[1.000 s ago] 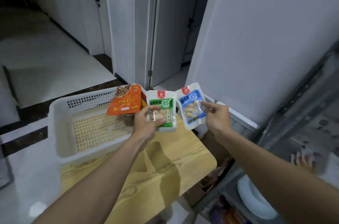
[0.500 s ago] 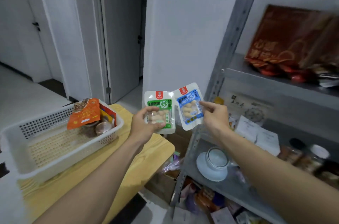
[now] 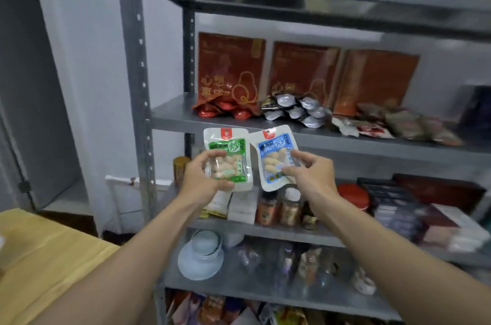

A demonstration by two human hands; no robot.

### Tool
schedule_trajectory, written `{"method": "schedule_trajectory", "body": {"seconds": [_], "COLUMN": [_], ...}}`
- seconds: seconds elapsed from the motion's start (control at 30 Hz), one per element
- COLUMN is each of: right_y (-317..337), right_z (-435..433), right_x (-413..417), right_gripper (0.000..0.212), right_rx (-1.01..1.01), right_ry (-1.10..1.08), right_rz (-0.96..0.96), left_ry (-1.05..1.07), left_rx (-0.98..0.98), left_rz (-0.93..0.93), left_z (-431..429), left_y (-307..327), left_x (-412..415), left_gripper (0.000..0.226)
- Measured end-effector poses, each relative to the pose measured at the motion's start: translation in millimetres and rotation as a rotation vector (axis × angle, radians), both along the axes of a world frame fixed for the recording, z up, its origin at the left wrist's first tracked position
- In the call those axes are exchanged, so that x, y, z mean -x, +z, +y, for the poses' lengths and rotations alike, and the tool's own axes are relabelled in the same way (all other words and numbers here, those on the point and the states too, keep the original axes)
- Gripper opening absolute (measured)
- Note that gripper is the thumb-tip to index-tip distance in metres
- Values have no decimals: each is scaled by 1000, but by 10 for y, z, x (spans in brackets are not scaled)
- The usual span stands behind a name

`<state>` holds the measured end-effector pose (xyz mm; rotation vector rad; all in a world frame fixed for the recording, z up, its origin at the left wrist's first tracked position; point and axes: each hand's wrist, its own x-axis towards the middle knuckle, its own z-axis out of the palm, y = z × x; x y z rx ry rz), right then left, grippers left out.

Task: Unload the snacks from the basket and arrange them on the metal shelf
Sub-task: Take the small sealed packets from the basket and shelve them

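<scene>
Before the metal shelf point(image 3: 170, 117), both hands point(image 3: 204, 181) hold snack packets point(image 3: 276, 157) upright.

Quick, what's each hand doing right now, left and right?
Left hand: closed on the green snack packet.
Right hand: closed on the blue snack packet.

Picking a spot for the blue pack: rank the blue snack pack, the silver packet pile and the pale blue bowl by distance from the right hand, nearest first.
1. Blue snack pack: held in the right hand.
2. Silver packet pile: shelf above, slightly left of the hand.
3. Pale blue bowl: two shelves lower, well to the left.
</scene>
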<state>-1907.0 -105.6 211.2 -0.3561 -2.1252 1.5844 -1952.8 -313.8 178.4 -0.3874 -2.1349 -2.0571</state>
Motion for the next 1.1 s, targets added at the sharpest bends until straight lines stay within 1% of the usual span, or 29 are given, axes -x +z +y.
{"method": "schedule_trajectory", "body": {"seconds": [0.17,0.27,0.47,0.6,0.7,0.83,0.93,1.03,1.1], "right_y": [318,518,845,989,1028,1080,1061,1015,988], "right_z": [1008,1474,2149,2456,2640,2803,2904,2980,3019], "right_x": [-77,-24,390,727,983,1293,1525,1710,1793], "right_gripper": [53,56,56,55,53,49,45,30,23], "right_rx": [-10,-22,-66,-65,-56,-113,-186,-314,-409], "right_ry": [-104,-167,-291,-329,-332,-307,-271,-221,-209], "right_rz": [47,78,132,102,69,9,-45,-85,-145], "left_ry": [-100,-138,-225,-280,-271,-204,-156,-84,-45], "left_rx": [-11,42,87,128,275,506,673,959,1178], "left_rz": [29,97,226,286,349,392,389,427,455], "left_z": [1057,1557,2338,2719,2933,3131,3216,3269,3307], "left_y": [333,564,924,1128,1239,1321,1326,1328,1334], "left_x": [120,332,996,1428,1711,2102,2291,2329,2289], "left_gripper": [68,68,67,69,72,81,85,79,69]}}
